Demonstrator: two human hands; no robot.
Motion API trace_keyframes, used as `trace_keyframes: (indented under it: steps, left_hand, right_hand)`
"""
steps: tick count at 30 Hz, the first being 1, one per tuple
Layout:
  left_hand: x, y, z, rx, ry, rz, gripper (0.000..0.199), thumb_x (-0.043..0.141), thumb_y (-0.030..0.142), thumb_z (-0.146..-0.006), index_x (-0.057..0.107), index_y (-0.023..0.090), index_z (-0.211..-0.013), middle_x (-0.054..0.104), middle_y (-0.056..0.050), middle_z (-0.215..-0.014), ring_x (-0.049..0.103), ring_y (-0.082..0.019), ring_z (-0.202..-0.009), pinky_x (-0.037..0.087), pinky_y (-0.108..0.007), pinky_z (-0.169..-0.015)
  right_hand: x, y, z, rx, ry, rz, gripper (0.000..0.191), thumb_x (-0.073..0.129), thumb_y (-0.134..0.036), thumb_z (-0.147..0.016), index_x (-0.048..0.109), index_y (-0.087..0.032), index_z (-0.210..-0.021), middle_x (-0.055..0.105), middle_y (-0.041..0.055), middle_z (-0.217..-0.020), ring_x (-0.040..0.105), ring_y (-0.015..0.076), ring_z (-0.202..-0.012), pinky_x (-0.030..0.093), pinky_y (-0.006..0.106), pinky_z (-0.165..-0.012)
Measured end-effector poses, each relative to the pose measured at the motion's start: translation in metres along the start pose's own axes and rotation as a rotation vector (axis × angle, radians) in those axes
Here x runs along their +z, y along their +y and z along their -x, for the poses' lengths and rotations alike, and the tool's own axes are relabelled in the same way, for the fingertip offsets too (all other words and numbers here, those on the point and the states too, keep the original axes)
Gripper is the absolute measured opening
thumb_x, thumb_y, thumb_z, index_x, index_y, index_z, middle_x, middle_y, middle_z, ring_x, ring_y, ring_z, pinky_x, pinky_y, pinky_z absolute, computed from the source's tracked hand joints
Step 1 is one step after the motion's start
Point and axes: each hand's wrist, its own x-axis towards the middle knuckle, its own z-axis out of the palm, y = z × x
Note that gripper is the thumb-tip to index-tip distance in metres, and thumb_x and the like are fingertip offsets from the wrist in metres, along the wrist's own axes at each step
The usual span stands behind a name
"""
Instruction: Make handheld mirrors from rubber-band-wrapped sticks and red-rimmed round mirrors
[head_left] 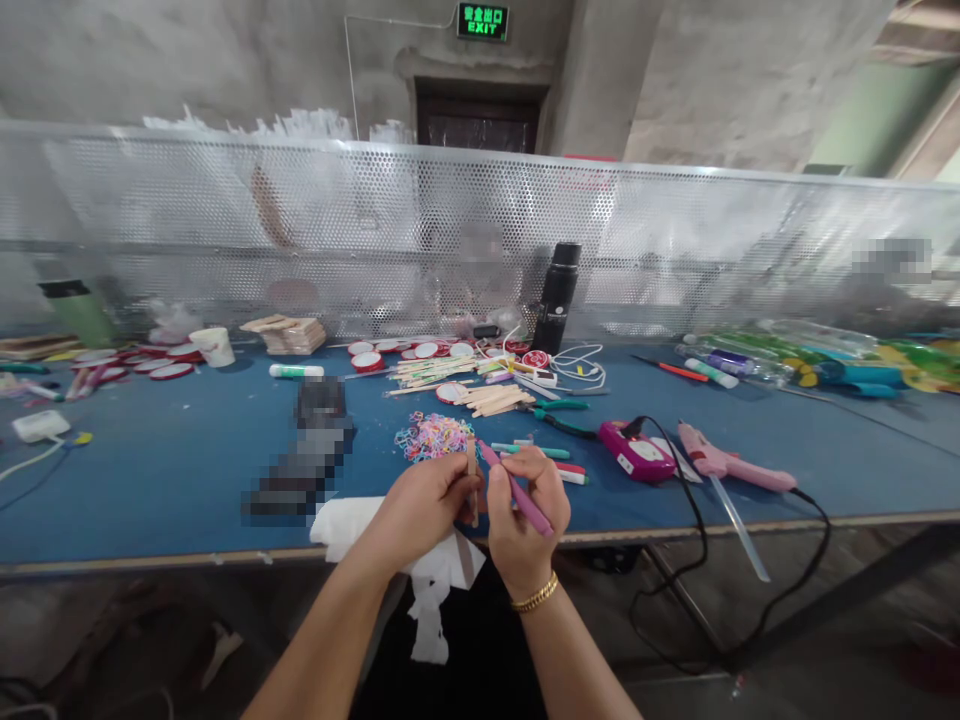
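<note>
My left hand (431, 500) is closed on a wooden craft stick (472, 460), held upright near the table's front edge. In my right hand (529, 500) is a pink-purple marker pen (527, 503), its tip pointing up and left close to the stick; whether it touches cannot be made out. Just beyond my hands lies a pile of small coloured rubber bands (435, 436). To the right of the pile are several markers, among them a teal one (551, 452). White tissue paper (345, 522) lies under my left forearm and hangs over the edge.
A pink glue gun (739, 468) with its cord and a magenta box (636, 452) stand at right. Behind are craft sticks (499, 399), green-handled pliers (562, 405), round red-rimmed discs (367, 360) and a black bottle (557, 300). A paper cup (213, 347) is at left; a perforated metal screen (450, 220) borders the table.
</note>
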Motion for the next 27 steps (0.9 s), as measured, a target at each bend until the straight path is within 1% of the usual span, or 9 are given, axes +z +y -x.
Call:
trace_keyframes:
  steps: [4, 7, 10, 15, 19, 27]
  left_hand:
    - [0.0000, 0.0003, -0.0001, 0.002, 0.002, -0.005, 0.024, 0.047, 0.027, -0.101, 0.055, 0.022, -0.078, 0.065, 0.003, -0.071, 0.059, -0.014, -0.065, 0.042, -0.025, -0.063]
    - [0.0001, 0.0005, -0.0004, 0.012, 0.005, -0.014, 0.023, 0.047, 0.026, -0.100, 0.056, 0.022, -0.080, 0.065, 0.003, -0.072, 0.059, -0.014, -0.066, 0.041, -0.025, -0.063]
    - [0.0002, 0.0005, -0.0004, 0.016, 0.007, -0.021, 0.022, 0.048, 0.025, -0.100, 0.056, 0.022, -0.080, 0.065, 0.003, -0.072, 0.059, -0.013, -0.065, 0.041, -0.025, -0.063]
    - [-0.0002, 0.0006, 0.0003, -0.006, 0.001, -0.006, 0.025, 0.047, 0.027, -0.100, 0.053, 0.021, -0.076, 0.066, 0.003, -0.070, 0.059, -0.014, -0.064, 0.041, -0.025, -0.062]
    - [-0.0007, 0.0005, 0.0005, -0.008, -0.003, -0.003, 0.027, 0.047, 0.030, -0.101, 0.053, 0.022, -0.077, 0.066, 0.003, -0.071, 0.059, -0.014, -0.065, 0.041, -0.025, -0.063]
    - [-0.0005, 0.0007, 0.0003, 0.011, 0.007, -0.022, 0.023, 0.047, 0.028, -0.101, 0.057, 0.022, -0.081, 0.065, 0.003, -0.073, 0.059, -0.014, -0.066, 0.041, -0.026, -0.063]
  right_hand:
    - [0.0008, -0.0004, -0.0003, -0.039, -0.032, -0.014, 0.012, 0.062, -0.012, -0.090, 0.057, -0.023, -0.093, 0.063, -0.0022, -0.078, 0.064, 0.0170, -0.075, 0.054, 0.047, -0.092]
    - [0.0015, -0.0008, -0.0007, -0.040, -0.050, -0.020, 0.012, 0.062, -0.012, -0.090, 0.057, -0.023, -0.093, 0.064, -0.0020, -0.079, 0.064, 0.0163, -0.075, 0.054, 0.047, -0.092]
    - [0.0016, -0.0012, -0.0009, -0.037, -0.055, -0.010, 0.011, 0.062, -0.013, -0.090, 0.057, -0.023, -0.092, 0.063, -0.0019, -0.079, 0.064, 0.0165, -0.075, 0.054, 0.046, -0.090]
    - [0.0005, -0.0011, -0.0006, -0.002, -0.014, 0.006, 0.010, 0.061, -0.013, -0.091, 0.056, -0.022, -0.090, 0.061, -0.0009, -0.079, 0.062, 0.0171, -0.076, 0.054, 0.039, -0.080]
    - [-0.0002, -0.0012, -0.0004, -0.024, -0.015, -0.015, 0.012, 0.061, -0.012, -0.090, 0.057, -0.022, -0.092, 0.061, -0.0016, -0.079, 0.062, 0.0171, -0.077, 0.054, 0.042, -0.086]
    - [0.0005, -0.0018, -0.0013, -0.039, -0.069, -0.015, 0.012, 0.062, -0.011, -0.090, 0.057, -0.022, -0.092, 0.062, -0.0025, -0.079, 0.061, 0.0150, -0.074, 0.051, 0.045, -0.093]
